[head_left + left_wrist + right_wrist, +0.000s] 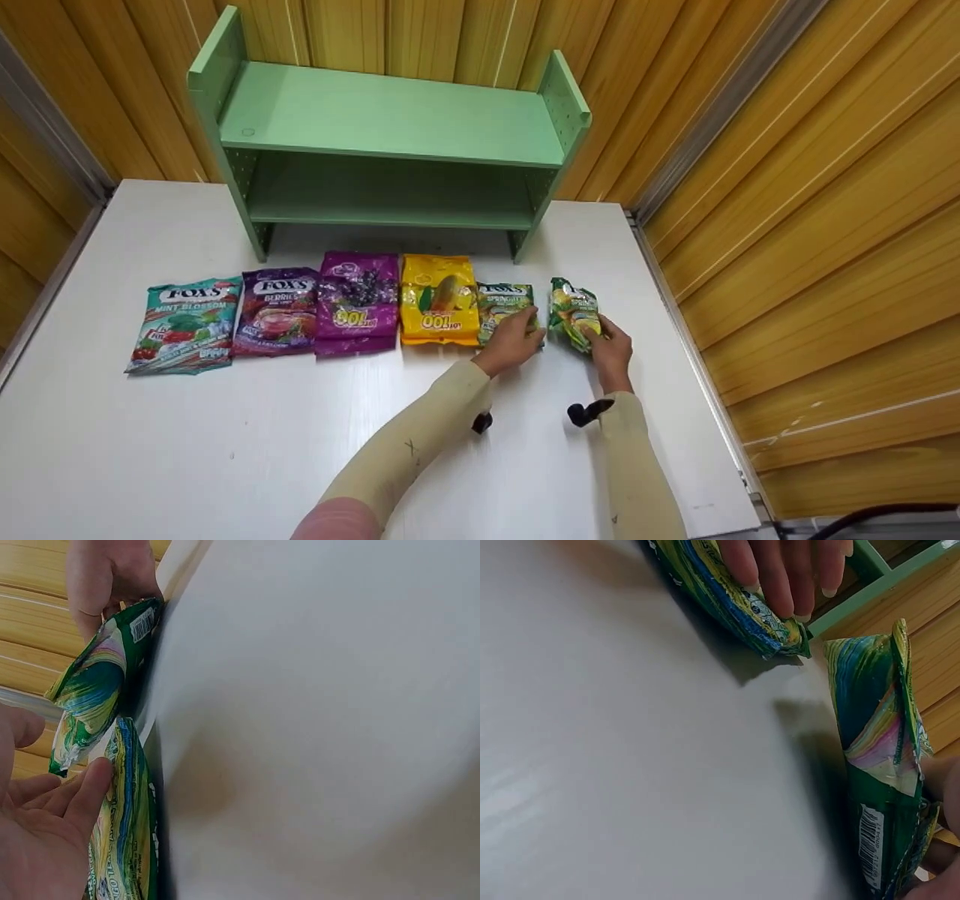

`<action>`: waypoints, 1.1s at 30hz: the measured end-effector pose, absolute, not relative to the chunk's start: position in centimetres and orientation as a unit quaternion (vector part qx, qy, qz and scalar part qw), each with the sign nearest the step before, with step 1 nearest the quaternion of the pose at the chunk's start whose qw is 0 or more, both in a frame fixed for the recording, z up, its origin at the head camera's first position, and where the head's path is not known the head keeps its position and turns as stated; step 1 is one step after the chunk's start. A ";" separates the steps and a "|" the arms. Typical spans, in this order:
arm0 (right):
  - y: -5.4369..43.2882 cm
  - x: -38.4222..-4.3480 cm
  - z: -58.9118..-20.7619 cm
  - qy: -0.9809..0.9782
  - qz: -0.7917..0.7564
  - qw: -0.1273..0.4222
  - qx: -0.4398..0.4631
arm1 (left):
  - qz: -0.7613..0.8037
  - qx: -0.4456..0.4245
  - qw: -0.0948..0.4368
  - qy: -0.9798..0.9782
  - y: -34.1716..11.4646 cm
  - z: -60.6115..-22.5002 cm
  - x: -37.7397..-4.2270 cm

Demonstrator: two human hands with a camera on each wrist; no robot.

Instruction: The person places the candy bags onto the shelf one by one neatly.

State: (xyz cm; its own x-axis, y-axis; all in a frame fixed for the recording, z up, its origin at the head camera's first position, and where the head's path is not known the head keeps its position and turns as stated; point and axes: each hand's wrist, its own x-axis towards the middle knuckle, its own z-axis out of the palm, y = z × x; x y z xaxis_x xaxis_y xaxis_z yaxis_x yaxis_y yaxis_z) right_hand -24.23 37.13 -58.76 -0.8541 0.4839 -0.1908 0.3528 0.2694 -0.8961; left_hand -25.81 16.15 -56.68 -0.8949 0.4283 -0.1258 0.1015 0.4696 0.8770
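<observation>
At the right end of a row of candy bags, a green Fox's Spring Tea bag (495, 304) lies on the table against a yellow bag (439, 292). My left hand (513, 343) rests on its right side with fairly straight fingers (776, 574). Just to the right, a second green Fox's bag (573, 306) is tilted, with its barcode side (877, 795) turned toward the right wrist camera. My right hand (613, 349) grips this bag by its lower right edge. A small gap separates the two green bags.
Purple candy bag (358, 300), dark purple Berries bag (276, 315) and teal Mint Blossom bag (186, 326) continue the row leftward. Behind it stands a green two-tier shelf (397, 112) on the white table (247, 442). Wood-patterned walls (825, 262) enclose the back and sides.
</observation>
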 end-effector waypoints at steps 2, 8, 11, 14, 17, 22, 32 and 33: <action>37.0 -24.1 -58.8 -0.783 0.556 0.071 -0.269 | 0.491 0.158 0.171 0.840 16.2 -56.7 -25.8; 36.6 -23.9 -58.9 -0.753 0.585 0.084 -0.291 | 0.499 0.151 0.183 0.833 16.3 -56.5 -25.7; 36.2 -23.8 -58.8 -0.743 0.593 0.094 -0.297 | 0.518 0.140 0.195 0.821 16.5 -56.2 -25.5; 35.8 -23.7 -58.6 -0.735 0.601 0.112 -0.295 | 0.537 0.124 0.204 0.809 16.9 -55.8 -25.3; 35.2 -23.6 -58.5 -0.731 0.605 0.131 -0.288 | 0.547 0.105 0.206 0.804 17.3 -55.4 -25.1; 34.1 -23.3 -57.9 -0.722 0.616 0.157 -0.273 | 0.569 0.091 0.194 0.794 17.6 -54.9 -24.6; 31.9 -23.1 -56.6 -0.717 0.617 0.207 -0.251 | 0.580 0.065 0.165 0.795 18.2 -54.2 -24.5; 31.7 -23.1 -56.5 -0.717 0.615 0.210 -0.251 | 0.579 0.061 0.164 0.796 18.2 -54.1 -24.4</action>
State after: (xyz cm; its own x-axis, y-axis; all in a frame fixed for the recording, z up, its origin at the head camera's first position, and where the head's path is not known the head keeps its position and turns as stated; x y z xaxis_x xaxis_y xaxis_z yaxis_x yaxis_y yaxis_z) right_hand -23.11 31.68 -56.46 -0.7860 0.6182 -0.0069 0.1011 0.1176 -0.9879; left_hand -24.44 18.21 -54.08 -0.9384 0.2883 -0.1907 -0.0925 0.3221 0.9422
